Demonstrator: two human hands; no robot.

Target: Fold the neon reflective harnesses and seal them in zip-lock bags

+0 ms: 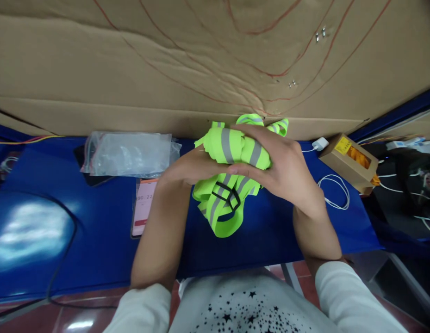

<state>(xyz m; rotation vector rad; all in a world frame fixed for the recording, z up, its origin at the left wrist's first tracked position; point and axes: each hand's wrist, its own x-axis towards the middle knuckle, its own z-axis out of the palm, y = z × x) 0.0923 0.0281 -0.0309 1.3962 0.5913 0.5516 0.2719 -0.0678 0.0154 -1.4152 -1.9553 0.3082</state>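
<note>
A neon yellow-green reflective strap (220,145) with grey stripes is gathered into a folded bundle above the blue table, close to the cardboard wall. My right hand (282,159) wraps the bundle's right side, thumb along the near edge and fingers over the top. From the left, my left hand (197,167) grips the bundle low, its fingers mostly hidden beneath and behind it. Loose loops of the same strap hang toward me below the hands, with a black plastic buckle (232,199) among them. More loops stick up behind the bundle.
Clear plastic bags (127,155) lie at the left over a dark flat object, beside a lit phone (143,208). At right are a white charger (320,144), a coiled white cable (336,192) and a cardboard box (350,162) with orange contents. A cardboard panel (166,60) borders the table's back.
</note>
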